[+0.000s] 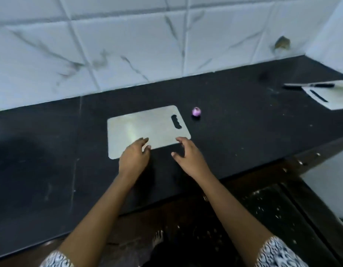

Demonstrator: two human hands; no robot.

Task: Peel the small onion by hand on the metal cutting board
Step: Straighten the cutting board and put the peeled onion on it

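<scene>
A small purple onion (196, 111) sits on the black countertop just right of the metal cutting board (140, 128), not on it. The board lies flat with its handle slot at the right end. My left hand (135, 157) hovers over the board's near edge, fingers loosely apart and holding nothing. Just off the board's near right corner my right hand (188, 154) is held with fingers spread and curved, also without anything in it. The onion lies well beyond both hands.
The black countertop (244, 132) runs along a white tiled wall (128, 45). At the far right lies a white cutting board (332, 97) with a black-handled knife (309, 86) on its far edge. Dark cabinet fronts (282, 209) lie below the counter edge.
</scene>
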